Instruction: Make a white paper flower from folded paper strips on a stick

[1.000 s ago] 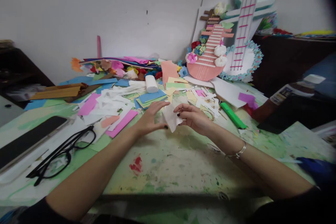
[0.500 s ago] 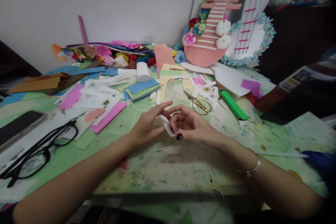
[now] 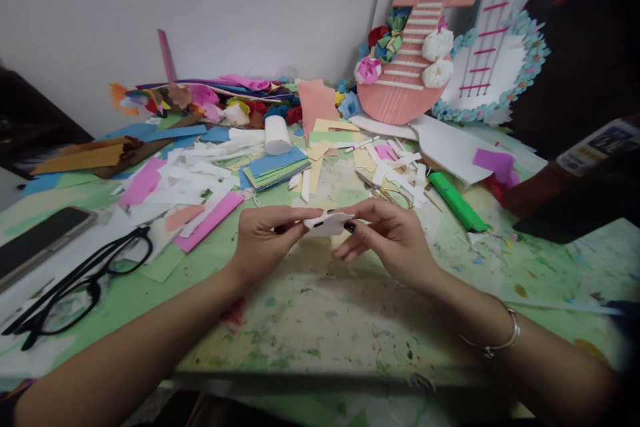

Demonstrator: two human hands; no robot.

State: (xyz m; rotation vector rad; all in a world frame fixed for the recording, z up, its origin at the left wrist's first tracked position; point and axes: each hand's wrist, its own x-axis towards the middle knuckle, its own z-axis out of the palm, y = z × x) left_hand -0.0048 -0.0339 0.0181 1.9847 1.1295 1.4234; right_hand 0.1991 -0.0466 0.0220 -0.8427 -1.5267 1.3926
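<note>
A small white piece of paper (image 3: 327,224) is stretched between my two hands, above the paint-stained table. My left hand (image 3: 267,240) pinches its left end between thumb and fingers. At the other end, the thumb and forefinger of my right hand (image 3: 387,237) grip it, the remaining fingers curled loosely beneath. Just beyond my right hand lie scissors with golden handles (image 3: 393,195), partly covered by the fingers. A stack of blue and green paper (image 3: 275,170) sits past my left hand.
Black glasses (image 3: 85,280) and a phone (image 3: 43,243) lie at the left. White scraps (image 3: 195,177) and a white roll (image 3: 277,135) are farther back. A green tube (image 3: 457,200) and a dark bottle (image 3: 575,180) stand right. Paper instruments (image 3: 405,93) lean on the wall.
My hands have turned and drawn a little apart, so the white paper now spans flat between them. The view has shifted slightly.
</note>
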